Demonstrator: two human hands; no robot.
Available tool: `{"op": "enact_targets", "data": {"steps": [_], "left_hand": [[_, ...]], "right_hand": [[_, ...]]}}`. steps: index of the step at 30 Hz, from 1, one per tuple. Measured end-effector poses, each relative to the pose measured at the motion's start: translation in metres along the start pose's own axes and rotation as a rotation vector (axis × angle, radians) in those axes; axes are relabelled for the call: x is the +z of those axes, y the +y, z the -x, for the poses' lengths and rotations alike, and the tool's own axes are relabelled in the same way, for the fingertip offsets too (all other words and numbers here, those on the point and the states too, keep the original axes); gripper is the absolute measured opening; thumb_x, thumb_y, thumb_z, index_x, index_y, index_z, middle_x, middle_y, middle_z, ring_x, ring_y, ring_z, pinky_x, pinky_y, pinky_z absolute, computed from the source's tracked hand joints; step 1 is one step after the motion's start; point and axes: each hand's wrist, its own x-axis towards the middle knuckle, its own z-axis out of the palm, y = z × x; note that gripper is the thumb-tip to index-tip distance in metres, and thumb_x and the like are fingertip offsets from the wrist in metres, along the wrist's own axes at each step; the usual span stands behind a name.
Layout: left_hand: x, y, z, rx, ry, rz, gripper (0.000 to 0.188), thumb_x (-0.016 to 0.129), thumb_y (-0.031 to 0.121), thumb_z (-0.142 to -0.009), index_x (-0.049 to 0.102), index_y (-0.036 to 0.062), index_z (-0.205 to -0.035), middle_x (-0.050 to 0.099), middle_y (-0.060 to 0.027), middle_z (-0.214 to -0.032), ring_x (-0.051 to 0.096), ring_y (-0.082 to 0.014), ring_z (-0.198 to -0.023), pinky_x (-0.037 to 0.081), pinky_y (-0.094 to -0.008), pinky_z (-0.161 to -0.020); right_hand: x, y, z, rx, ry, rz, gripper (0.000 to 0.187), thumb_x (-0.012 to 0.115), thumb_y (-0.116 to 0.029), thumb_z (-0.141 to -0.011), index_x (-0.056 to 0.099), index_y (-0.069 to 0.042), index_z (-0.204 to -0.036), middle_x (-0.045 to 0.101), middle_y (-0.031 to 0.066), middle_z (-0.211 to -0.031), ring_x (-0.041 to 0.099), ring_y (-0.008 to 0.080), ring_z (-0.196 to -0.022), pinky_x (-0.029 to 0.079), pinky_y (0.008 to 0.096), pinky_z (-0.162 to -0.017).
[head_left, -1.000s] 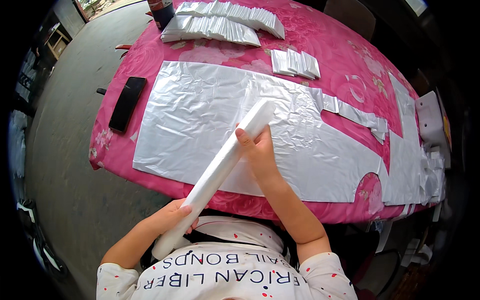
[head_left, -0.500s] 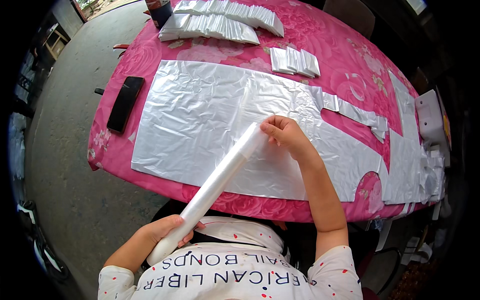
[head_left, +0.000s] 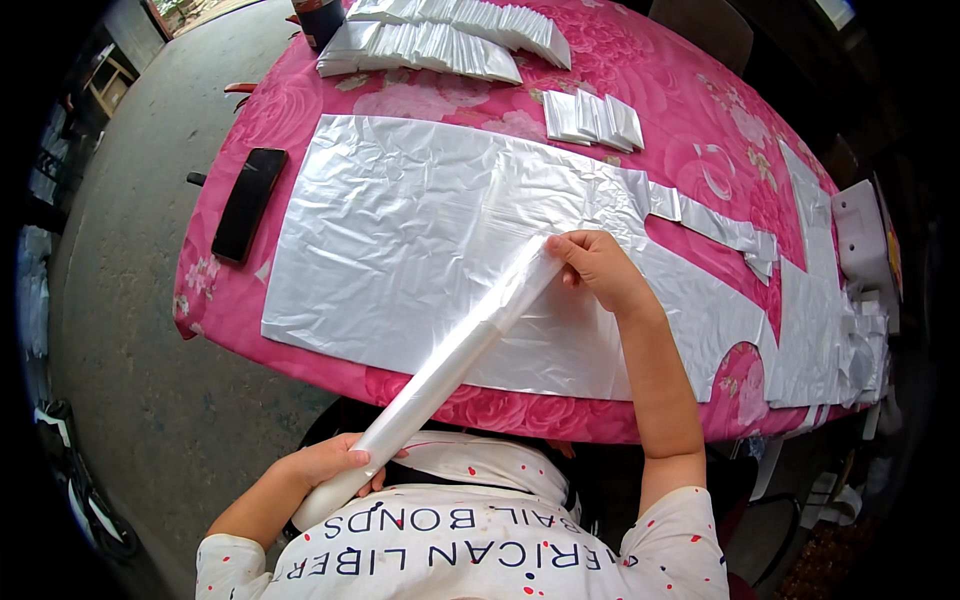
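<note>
A long, translucent white roll of plastic film [head_left: 425, 385] slants from my lap up over the table. My left hand [head_left: 338, 462] is wrapped round its lower end, close to my body. With thumb and fingers, my right hand [head_left: 588, 264] pinches the upper end of the film. Beneath it, a large flat white plastic bag [head_left: 370, 240] with handle-like strips on its right lies spread over the table, its surface wrinkled. The fingertips of my right hand partly cover the film's edge.
A pink floral tablecloth [head_left: 690, 60] covers the table. Folded white plastic stacks [head_left: 430, 50] lie at the back, with a smaller folded stack [head_left: 594, 120] nearer. A black phone [head_left: 249, 205] is at left, a dark jar [head_left: 319, 22] behind. More plastic sheets [head_left: 808, 335] and a white container [head_left: 860, 230] are at right.
My right hand has moved a little to the right, drawing the film's upper end farther from my left hand. The left hand stays round the lower end.
</note>
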Motion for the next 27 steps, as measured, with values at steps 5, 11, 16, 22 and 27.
{"op": "enact_targets", "data": {"steps": [5,11,16,22,27], "left_hand": [[-0.001,0.0,-0.001,0.002,-0.011,0.009,0.079,0.069,0.053,-0.069,0.047,0.0022,-0.125,0.058,-0.0052,-0.075,0.056,-0.0091,-0.061,0.046,-0.0219,-0.059],[-0.004,-0.003,-0.002,0.008,-0.024,0.035,0.077,0.069,0.052,-0.07,0.047,0.0016,-0.125,0.058,-0.0052,-0.074,0.056,-0.0088,-0.061,0.046,-0.0214,-0.059],[-0.004,-0.003,-0.002,0.015,-0.028,0.036,0.077,0.069,0.051,-0.07,0.046,0.0016,-0.125,0.058,-0.0054,-0.075,0.056,-0.0087,-0.061,0.046,-0.0214,-0.059],[-0.009,-0.001,0.0,-0.026,-0.011,0.041,0.076,0.073,0.044,-0.068,0.046,-0.0016,-0.122,0.059,-0.0066,-0.074,0.058,-0.0108,-0.063,0.047,-0.0225,-0.059],[-0.031,-0.011,0.018,-0.055,-0.032,-0.068,0.067,0.072,0.039,-0.071,0.047,-0.0001,-0.12,0.059,-0.0077,-0.081,0.057,-0.013,-0.072,0.047,-0.0268,-0.068]], "right_hand": [[-0.013,-0.004,-0.002,0.049,-0.042,-0.127,0.042,0.058,-0.043,-0.086,0.061,-0.001,-0.091,0.054,-0.0011,-0.063,0.053,0.0041,-0.053,0.038,0.0164,-0.045],[-0.002,-0.012,-0.002,0.045,-0.129,0.132,0.032,0.061,-0.034,-0.086,0.061,-0.002,-0.086,0.055,-0.0009,-0.064,0.051,0.0046,-0.053,0.038,0.0176,-0.046],[0.005,-0.012,0.001,0.002,-0.151,0.201,0.026,0.065,-0.028,-0.082,0.064,-0.002,-0.083,0.057,-0.0001,-0.065,0.05,0.0048,-0.055,0.037,0.0193,-0.05],[-0.024,-0.003,-0.005,-0.01,-0.013,0.212,0.023,0.065,-0.026,-0.083,0.065,-0.003,-0.081,0.056,-0.003,-0.064,0.048,0.0028,-0.055,0.037,0.0183,-0.05],[-0.105,0.012,-0.008,-0.024,0.184,0.139,0.024,0.064,-0.027,-0.084,0.065,-0.004,-0.088,0.056,-0.0042,-0.068,0.048,0.0021,-0.056,0.037,0.017,-0.05]]}}
